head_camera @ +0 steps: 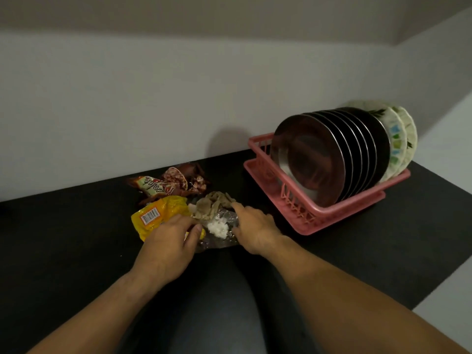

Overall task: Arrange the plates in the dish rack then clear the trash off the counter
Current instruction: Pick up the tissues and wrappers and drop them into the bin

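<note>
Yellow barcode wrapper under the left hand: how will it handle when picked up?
The yellow wrapper looks crumpled and thin, so probably floppy and very light. Its glossy film may slip under the left hand. Pushed, it would likely slide on the dark counter, not roll.

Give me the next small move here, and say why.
Probably close both hands to gather the trash: the plates already stand in the pink rack, the left hand rests on the yellow wrapper, the right hand touches the clear plastic.
</note>
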Motion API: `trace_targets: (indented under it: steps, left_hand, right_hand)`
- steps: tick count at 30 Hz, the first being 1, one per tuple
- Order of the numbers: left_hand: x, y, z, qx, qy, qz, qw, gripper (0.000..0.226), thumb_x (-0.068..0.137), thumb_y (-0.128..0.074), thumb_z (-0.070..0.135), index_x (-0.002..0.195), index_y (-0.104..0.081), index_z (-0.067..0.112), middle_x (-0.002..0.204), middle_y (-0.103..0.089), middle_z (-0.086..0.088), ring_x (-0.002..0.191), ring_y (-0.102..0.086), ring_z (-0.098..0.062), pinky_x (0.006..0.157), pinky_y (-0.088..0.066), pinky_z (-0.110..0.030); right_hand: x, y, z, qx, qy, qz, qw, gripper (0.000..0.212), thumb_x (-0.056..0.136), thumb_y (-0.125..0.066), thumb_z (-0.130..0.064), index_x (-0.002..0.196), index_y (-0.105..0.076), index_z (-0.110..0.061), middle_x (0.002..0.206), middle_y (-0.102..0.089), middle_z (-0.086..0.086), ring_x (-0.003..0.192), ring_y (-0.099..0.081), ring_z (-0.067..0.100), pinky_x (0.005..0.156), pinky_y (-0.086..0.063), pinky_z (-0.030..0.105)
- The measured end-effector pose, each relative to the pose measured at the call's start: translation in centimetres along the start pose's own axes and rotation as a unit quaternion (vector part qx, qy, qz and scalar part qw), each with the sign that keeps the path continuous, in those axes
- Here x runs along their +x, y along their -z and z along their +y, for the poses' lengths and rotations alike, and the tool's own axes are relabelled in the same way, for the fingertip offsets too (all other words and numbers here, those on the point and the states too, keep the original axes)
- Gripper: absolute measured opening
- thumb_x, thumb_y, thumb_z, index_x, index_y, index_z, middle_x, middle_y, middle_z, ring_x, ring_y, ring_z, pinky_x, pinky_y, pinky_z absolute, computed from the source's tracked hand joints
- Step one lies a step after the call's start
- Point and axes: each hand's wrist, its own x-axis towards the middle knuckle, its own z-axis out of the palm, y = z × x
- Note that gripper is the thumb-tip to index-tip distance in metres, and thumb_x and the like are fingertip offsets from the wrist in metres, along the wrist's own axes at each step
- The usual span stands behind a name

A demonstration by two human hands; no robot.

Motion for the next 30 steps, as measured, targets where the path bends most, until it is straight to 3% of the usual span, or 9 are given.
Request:
trace_targets:
  steps: [4, 7, 10, 14, 18, 23, 26, 28, 30]
  left_hand:
    - [1.0, 0.6, -0.2, -0.01, 0.002, 0.023, 1.0, 0.018, 0.098, -0.047, 0.036, 0.104, -0.062, 0.029, 0.096, -0.059, 0.012, 0.089, -0.054, -0.004, 0.077, -0.048, -0.027]
    - [1.8, 1.1, -0.3, -0.007, -0.009, 0.049, 0.999, 0.017, 0.097, -0.047, 0.035, 0.099, -0.063, 0.028, 0.09, -0.058, 0.012, 0.086, -0.055, -0.005, 0.073, -0.046, -0.025]
    - [2.7, 1.5, 0.0, -0.009, -0.004, 0.073, 0.997, 0.019, 0.098, -0.048, 0.033, 0.1, -0.065, 0.024, 0.09, -0.059, 0.009, 0.084, -0.054, -0.007, 0.072, -0.046, -0.027]
    - [3.5, 1.6, 0.2, -0.006, -0.013, 0.087, 0.996, 0.02, 0.097, -0.049, 0.032, 0.1, -0.066, 0.021, 0.089, -0.061, 0.007, 0.082, -0.055, -0.008, 0.069, -0.043, -0.027]
    - [3.7, 1.1, 0.4, -0.004, -0.011, 0.073, 0.997, 0.021, 0.098, -0.047, 0.034, 0.1, -0.065, 0.024, 0.093, -0.061, 0.007, 0.086, -0.055, -0.008, 0.07, -0.044, -0.026]
    - [3.4, 0.7, 0.5, -0.003, -0.003, 0.07, 0.998, 0.023, 0.098, -0.046, 0.035, 0.104, -0.065, 0.023, 0.096, -0.061, 0.007, 0.086, -0.054, -0.007, 0.069, -0.044, -0.025]
    - [3.2, 0.7, 0.7, -0.012, -0.001, 0.066, 0.998, 0.024, 0.099, -0.046, 0.034, 0.107, -0.065, 0.022, 0.097, -0.061, 0.006, 0.088, -0.054, -0.008, 0.074, -0.048, -0.028]
    - [3.1, 0.7, 0.8, -0.014, -0.006, 0.067, 0.998, 0.025, 0.099, -0.045, 0.034, 0.108, -0.065, 0.021, 0.098, -0.061, 0.006, 0.089, -0.055, -0.008, 0.076, -0.05, -0.03]
    - [3.0, 0.7, 1.0, -0.014, -0.007, 0.064, 0.998, 0.024, 0.099, -0.045, 0.034, 0.109, -0.064, 0.022, 0.099, -0.061, 0.006, 0.091, -0.055, -0.008, 0.078, -0.05, -0.03]
  right_hand:
    - [-0.8, 2.1, 0.5, 0.056, 0.039, 0.038, 0.997, 0.041, 0.101, -0.047, -0.028, 0.142, -0.044, -0.03, 0.125, -0.053, 0.003, 0.108, -0.057, 0.024, 0.093, -0.051, 0.043]
    - [-1.1, 4.4, 0.7, 0.084, 0.049, 0.064, 0.993, 0.04, 0.1, -0.049, -0.028, 0.14, -0.048, -0.028, 0.127, -0.054, 0.001, 0.106, -0.058, 0.018, 0.09, -0.052, 0.035]
    - [-1.7, 6.7, 0.7, 0.123, 0.042, 0.084, 0.988, 0.041, 0.096, -0.059, -0.035, 0.135, -0.052, -0.024, 0.127, -0.055, -0.005, 0.095, -0.055, 0.007, 0.073, -0.045, 0.017]
    - [-2.7, 8.2, 0.8, 0.15, 0.011, 0.092, 0.984, 0.033, 0.081, -0.077, -0.042, 0.097, -0.053, -0.025, 0.097, -0.057, -0.01, 0.078, -0.055, 0.004, 0.055, -0.036, 0.015]
    - [-2.4, 7.4, 1.3, 0.138, -0.003, 0.069, 0.988, 0.023, 0.089, -0.071, -0.022, 0.078, -0.051, -0.023, 0.084, -0.059, -0.005, 0.069, -0.056, 0.008, 0.052, -0.04, 0.015]
    - [-2.4, 7.0, 2.0, 0.116, -0.014, 0.008, 0.993, 0.023, 0.092, -0.055, -0.004, 0.089, -0.053, -0.027, 0.088, -0.06, -0.002, 0.069, -0.058, 0.012, 0.05, -0.043, 0.021]
    - [-2.8, 6.9, 1.9, 0.103, 0.001, 0.0, 0.995, 0.037, 0.096, -0.051, -0.006, 0.115, -0.055, -0.037, 0.094, -0.059, -0.003, 0.064, -0.061, 0.013, 0.047, -0.046, 0.022]
    - [-2.8, 6.9, 1.8, 0.076, 0.007, -0.002, 0.997, 0.048, 0.097, -0.049, -0.007, 0.132, -0.052, -0.039, 0.104, -0.062, -0.002, 0.069, -0.063, 0.013, 0.056, -0.054, 0.026]
    - [-2.7, 6.8, 1.9, 0.059, 0.001, 0.01, 0.998, 0.042, 0.097, -0.051, -0.017, 0.135, -0.052, -0.032, 0.117, -0.064, 0.0, 0.085, -0.066, 0.015, 0.073, -0.059, 0.033]
